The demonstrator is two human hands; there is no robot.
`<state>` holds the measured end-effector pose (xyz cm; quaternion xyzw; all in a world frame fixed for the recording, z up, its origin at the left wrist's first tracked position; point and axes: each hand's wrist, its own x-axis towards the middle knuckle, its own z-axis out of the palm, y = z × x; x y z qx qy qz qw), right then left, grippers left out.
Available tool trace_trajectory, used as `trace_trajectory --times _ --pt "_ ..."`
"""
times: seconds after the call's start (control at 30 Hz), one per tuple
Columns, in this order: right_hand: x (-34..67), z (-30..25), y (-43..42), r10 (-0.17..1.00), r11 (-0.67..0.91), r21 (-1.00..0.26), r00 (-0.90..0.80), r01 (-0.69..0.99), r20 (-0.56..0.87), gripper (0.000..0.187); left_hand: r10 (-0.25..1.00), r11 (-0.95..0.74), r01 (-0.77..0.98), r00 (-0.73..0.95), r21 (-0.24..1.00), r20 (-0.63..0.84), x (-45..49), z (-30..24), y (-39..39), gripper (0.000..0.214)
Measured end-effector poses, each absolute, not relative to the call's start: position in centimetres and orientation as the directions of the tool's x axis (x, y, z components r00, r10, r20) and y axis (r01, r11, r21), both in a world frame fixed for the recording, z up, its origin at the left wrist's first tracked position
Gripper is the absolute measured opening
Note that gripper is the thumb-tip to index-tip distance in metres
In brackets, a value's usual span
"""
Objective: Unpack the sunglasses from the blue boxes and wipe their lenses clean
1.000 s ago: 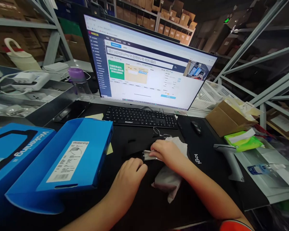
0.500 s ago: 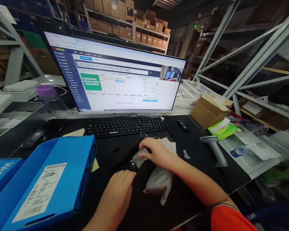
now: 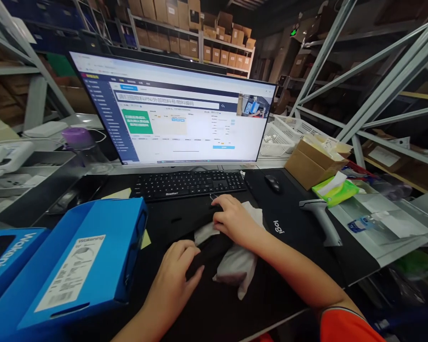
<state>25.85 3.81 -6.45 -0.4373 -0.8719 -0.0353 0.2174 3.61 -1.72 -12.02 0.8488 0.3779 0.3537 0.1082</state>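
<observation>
The left hand (image 3: 174, 275) curls half-open; I can't tell whether the right hand (image 3: 235, 221) grips anything. Dragging the right forearm (image 3: 296, 263) could shove the grey pouch (image 3: 237, 268) askew.

1 left hand (image 3: 174, 273), 1 right hand (image 3: 236, 222). 2 blue Wakening box sections (image 3: 109, 223), can't tell whether same box. Grey cloth pouch (image 3: 237, 266): at least 1, partly covered. 1 monitor (image 3: 185, 126), 1 keyboard (image 3: 189, 184), 1 computer mouse (image 3: 273, 184), 1 logi mouse pad (image 3: 288, 216), 1 handheld barcode scanner (image 3: 323, 219). 1 cardboard box (image 3: 306, 165), 1 green tissue pack (image 3: 335, 191), 2 white perforated baskets (image 3: 281, 147), 1 purple-lidded bottle (image 3: 78, 137). Shelf cartons (image 3: 231, 58): several, exact count unclear.
</observation>
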Motion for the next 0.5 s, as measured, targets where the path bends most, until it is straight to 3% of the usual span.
trace_trajectory --times 0.13,0.23,0.37,0.43,0.5 --pt "24.5 -6.3 4.7 0.657 0.722 -0.059 -0.657 0.689 0.371 0.009 0.724 -0.687 0.566 0.488 0.456 0.487 3.6 -12.0 -1.9 0.019" --pt "25.9 -4.0 4.2 0.675 0.732 -0.226 -0.639 0.643 0.368 0.008 0.724 -0.688 0.568 0.497 0.451 0.479 3.4 -11.9 -1.7 0.027" --pt "31.1 -1.2 2.0 0.837 0.545 -0.485 -0.477 0.684 0.267 0.019 0.750 -0.655 0.588 0.578 0.474 0.320 3.1 -11.0 -1.5 0.042" --pt "33.8 -1.2 0.9 0.912 0.395 -0.509 -0.394 0.765 0.117 0.027 0.771 -0.613 0.624 0.605 0.485 0.198 3.0 -10.6 -1.4 0.043" --pt "35.7 -2.3 -0.1 0.945 0.268 -0.485 -0.326 0.833 -0.038 0.036 0.780 -0.601 0.646 0.603 0.470 0.169 3.0 -10.8 -1.2 0.040"
